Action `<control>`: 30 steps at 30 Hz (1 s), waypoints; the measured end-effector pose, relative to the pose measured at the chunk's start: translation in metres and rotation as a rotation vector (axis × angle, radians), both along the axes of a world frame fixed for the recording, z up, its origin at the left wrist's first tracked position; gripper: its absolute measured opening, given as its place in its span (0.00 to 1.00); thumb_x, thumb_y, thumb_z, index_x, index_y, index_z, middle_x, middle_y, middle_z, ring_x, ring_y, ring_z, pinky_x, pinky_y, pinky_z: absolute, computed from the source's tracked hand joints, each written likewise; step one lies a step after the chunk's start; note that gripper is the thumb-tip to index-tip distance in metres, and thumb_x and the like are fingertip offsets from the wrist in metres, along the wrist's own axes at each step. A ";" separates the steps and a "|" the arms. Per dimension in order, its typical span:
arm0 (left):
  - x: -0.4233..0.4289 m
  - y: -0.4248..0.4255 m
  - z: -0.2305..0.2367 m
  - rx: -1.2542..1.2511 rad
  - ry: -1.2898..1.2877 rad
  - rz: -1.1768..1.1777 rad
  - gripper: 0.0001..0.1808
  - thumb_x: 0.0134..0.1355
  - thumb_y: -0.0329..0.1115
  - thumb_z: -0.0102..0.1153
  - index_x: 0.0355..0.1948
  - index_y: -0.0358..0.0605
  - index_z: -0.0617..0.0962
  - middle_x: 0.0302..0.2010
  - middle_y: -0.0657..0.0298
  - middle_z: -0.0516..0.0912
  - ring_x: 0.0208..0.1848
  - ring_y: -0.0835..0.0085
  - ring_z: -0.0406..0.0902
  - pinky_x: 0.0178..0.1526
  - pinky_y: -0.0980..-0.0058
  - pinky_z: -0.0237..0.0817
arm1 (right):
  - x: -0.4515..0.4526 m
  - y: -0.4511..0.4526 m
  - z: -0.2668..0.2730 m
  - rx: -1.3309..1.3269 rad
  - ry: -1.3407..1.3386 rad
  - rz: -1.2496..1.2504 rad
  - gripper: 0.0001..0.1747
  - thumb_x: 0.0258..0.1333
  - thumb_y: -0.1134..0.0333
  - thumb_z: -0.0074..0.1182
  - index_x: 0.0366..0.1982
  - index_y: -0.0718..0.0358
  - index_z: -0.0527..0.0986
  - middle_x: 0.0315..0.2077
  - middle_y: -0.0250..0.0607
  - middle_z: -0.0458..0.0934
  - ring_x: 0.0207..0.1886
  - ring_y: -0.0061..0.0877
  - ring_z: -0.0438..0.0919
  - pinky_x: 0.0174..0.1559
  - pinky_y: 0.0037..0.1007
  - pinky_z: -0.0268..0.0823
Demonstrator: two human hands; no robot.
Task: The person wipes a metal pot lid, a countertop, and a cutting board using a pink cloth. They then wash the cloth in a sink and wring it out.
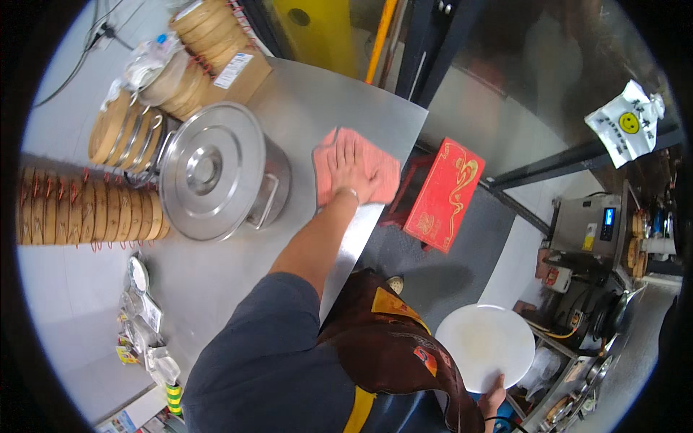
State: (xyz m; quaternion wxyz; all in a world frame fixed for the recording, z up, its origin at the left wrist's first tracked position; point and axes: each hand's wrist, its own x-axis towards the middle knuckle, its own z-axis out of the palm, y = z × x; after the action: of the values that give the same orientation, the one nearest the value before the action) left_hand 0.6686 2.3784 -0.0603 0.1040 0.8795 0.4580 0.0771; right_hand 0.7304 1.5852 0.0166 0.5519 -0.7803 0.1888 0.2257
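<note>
My left hand (pixel 351 170) lies palm down with spread fingers on a pink cloth (pixel 385 168), near the edge of a stainless steel table (pixel 303 92). A thin band is around that wrist. Low on the right, my right hand (pixel 492 399) grips the rim of a round white plate (pixel 484 346), held beside my brown apron (pixel 379 352) and away from the table. Left of the cloth stands a large lidded steel pot (pixel 214 170) with side handles; it does not touch the cloth.
Bamboo steamers (pixel 92 208) and a cardboard box (pixel 241 78) stand behind the pot. Packets and small containers (pixel 143 330) line the wall side. A red box (pixel 446 195) rests on a stool beyond the table edge. Farther right are a steel appliance (pixel 582 224) and shelves with pans (pixel 563 408).
</note>
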 end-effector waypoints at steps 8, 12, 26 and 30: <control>0.115 0.110 -0.035 0.172 0.089 -0.036 0.50 0.61 0.64 0.57 0.75 0.40 0.63 0.77 0.48 0.61 0.80 0.52 0.53 0.79 0.54 0.43 | -0.085 0.026 0.049 -0.150 0.104 -0.293 0.26 0.74 0.55 0.53 0.57 0.74 0.75 0.45 0.43 0.82 0.45 0.33 0.81 0.49 0.37 0.76; 0.163 0.085 0.128 -0.027 0.250 -0.182 0.28 0.57 0.53 0.63 0.52 0.45 0.85 0.57 0.55 0.85 0.61 0.61 0.80 0.63 0.65 0.69 | -0.147 0.030 0.072 -0.256 0.054 -0.533 0.26 0.69 0.57 0.59 0.56 0.72 0.75 0.43 0.42 0.82 0.44 0.34 0.81 0.49 0.40 0.75; 0.091 -0.055 0.062 0.186 -0.273 -0.661 0.15 0.70 0.41 0.46 0.29 0.45 0.77 0.33 0.58 0.77 0.40 0.61 0.74 0.45 0.64 0.67 | -0.407 -0.033 0.059 -0.366 0.192 -1.350 0.29 0.63 0.56 0.64 0.55 0.73 0.77 0.39 0.46 0.85 0.38 0.36 0.83 0.37 0.39 0.75; 0.068 -0.126 0.022 -0.545 -0.407 -0.565 0.19 0.74 0.40 0.43 0.37 0.33 0.77 0.40 0.59 0.79 0.43 0.66 0.74 0.47 0.68 0.67 | -0.568 -0.083 -0.044 -0.539 0.298 -1.470 0.32 0.59 0.52 0.65 0.51 0.76 0.80 0.44 0.57 0.86 0.48 0.43 0.85 0.49 0.41 0.75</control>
State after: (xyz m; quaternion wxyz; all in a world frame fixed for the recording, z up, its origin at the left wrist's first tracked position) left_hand 0.7366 2.2526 -0.0385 0.4370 0.8776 0.1733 0.0936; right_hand 0.1623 1.5023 -0.0271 0.3205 -0.5241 0.7751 -0.1476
